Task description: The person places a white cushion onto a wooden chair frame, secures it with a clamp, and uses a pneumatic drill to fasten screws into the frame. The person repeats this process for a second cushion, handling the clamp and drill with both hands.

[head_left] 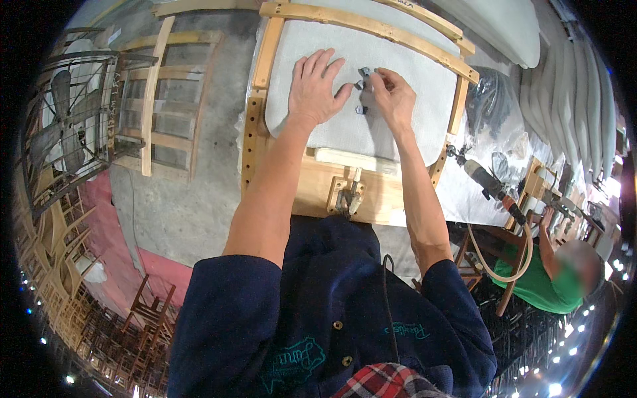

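A pale grey, fabric-like panel (415,63) with rounded corners lies inside a wooden frame (371,28) in front of me. My left hand (316,91) rests flat on the panel, fingers spread and holding nothing. To its right, my right hand (394,99) is closed, thumb and fingertips together; whatever they pinch is hidden. Beside those fingertips sit small dark pieces (364,71), too small to name. Another small dark piece (361,110) lies on the panel nearer to me.
A clamp (346,198) is mounted on the frame's near side, behind a pale bar (355,160). A hose-fed power tool (488,180) lies at the right. Beyond it, a person in green (524,275) works. At left stand a slatted wooden pallet (151,106) and a fan (61,109).
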Demonstrator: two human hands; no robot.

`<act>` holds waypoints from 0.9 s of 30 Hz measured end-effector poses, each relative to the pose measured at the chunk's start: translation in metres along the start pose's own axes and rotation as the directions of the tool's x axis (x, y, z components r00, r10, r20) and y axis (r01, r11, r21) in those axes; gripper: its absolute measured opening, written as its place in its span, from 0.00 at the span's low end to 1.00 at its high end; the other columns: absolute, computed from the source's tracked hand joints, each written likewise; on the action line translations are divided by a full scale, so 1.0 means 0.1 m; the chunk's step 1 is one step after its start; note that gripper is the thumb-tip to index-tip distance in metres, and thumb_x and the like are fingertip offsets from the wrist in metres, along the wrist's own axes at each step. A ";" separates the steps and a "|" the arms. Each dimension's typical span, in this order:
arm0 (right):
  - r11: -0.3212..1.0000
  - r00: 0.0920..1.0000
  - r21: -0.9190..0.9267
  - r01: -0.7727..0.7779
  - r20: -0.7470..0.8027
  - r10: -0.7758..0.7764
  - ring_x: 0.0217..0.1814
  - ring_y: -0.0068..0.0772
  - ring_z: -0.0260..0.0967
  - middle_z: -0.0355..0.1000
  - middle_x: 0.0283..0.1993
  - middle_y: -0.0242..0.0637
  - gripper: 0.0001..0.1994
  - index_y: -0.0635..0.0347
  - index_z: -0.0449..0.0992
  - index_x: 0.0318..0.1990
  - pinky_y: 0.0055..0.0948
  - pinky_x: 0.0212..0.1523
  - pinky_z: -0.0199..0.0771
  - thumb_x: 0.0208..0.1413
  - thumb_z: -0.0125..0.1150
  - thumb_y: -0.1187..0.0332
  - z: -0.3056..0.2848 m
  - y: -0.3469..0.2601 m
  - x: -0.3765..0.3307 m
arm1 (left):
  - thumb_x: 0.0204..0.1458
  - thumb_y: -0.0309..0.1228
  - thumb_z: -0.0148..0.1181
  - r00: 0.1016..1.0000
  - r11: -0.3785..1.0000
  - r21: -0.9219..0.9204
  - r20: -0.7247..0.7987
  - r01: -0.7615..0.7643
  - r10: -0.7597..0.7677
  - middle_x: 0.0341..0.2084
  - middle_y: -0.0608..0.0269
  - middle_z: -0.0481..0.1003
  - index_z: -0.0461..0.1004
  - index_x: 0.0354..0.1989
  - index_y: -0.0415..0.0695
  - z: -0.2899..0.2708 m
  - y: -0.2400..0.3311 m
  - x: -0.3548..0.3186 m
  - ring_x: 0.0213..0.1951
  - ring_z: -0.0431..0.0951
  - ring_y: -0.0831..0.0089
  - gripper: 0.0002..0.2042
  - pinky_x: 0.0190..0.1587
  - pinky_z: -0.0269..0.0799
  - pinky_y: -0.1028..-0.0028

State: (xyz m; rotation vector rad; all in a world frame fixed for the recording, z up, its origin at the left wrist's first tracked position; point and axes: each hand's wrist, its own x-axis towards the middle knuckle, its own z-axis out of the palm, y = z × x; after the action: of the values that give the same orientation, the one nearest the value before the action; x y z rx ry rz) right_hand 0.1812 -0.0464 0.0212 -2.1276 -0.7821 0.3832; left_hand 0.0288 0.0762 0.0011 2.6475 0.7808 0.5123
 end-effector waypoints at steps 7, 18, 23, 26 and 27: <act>0.974 0.988 -0.165 0.154 0.048 -0.148 0.35 0.39 0.81 0.81 0.36 0.46 0.11 0.61 0.86 0.41 0.33 0.40 0.81 0.54 0.71 0.65 0.17 -0.16 0.15 | 0.56 0.47 0.62 1.000 1.000 -0.024 -0.001 0.018 -0.018 0.67 0.55 0.63 0.69 0.64 0.49 -0.03 0.02 0.00 0.69 0.59 0.57 0.28 0.72 0.51 0.50; 0.771 0.843 -0.405 0.492 0.001 -0.538 0.34 0.43 0.80 0.80 0.40 0.43 0.07 0.59 0.85 0.39 0.36 0.36 0.79 0.53 0.68 0.75 -0.09 0.01 0.97 | 0.59 0.52 0.55 0.996 0.999 0.003 0.074 0.045 -0.045 0.68 0.57 0.62 0.69 0.65 0.49 -0.05 0.01 0.01 0.71 0.55 0.62 0.29 0.74 0.46 0.56; 0.884 0.918 -0.319 0.341 -0.089 -0.387 0.36 0.44 0.79 0.79 0.38 0.41 0.06 0.57 0.85 0.36 0.39 0.39 0.80 0.51 0.70 0.70 -0.01 0.06 1.00 | 0.60 0.51 0.55 0.994 0.998 0.009 0.098 0.055 -0.056 0.68 0.57 0.61 0.69 0.66 0.48 -0.06 0.02 0.02 0.71 0.55 0.63 0.29 0.74 0.45 0.56; 0.966 0.962 -0.168 0.197 -0.160 -0.224 0.35 0.42 0.79 0.79 0.37 0.42 0.07 0.59 0.84 0.35 0.37 0.40 0.79 0.49 0.71 0.69 0.04 0.13 1.03 | 0.59 0.51 0.55 0.993 0.998 0.011 0.102 0.059 -0.060 0.68 0.58 0.61 0.68 0.66 0.48 -0.06 0.02 0.02 0.71 0.55 0.63 0.29 0.75 0.45 0.57; 0.974 0.966 -0.140 0.180 -0.164 -0.202 0.35 0.41 0.79 0.79 0.36 0.43 0.07 0.59 0.84 0.35 0.36 0.40 0.79 0.48 0.72 0.69 0.05 0.14 1.03 | 0.59 0.51 0.55 0.992 0.998 0.014 0.105 0.062 -0.063 0.69 0.58 0.61 0.68 0.66 0.49 -0.06 0.02 0.01 0.71 0.55 0.63 0.29 0.75 0.45 0.57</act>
State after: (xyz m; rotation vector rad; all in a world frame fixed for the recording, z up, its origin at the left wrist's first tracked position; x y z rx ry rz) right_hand 0.2627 0.0164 0.0068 -2.1419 -0.9174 0.0424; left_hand 0.0283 0.0766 0.0077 2.6264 0.8329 0.3491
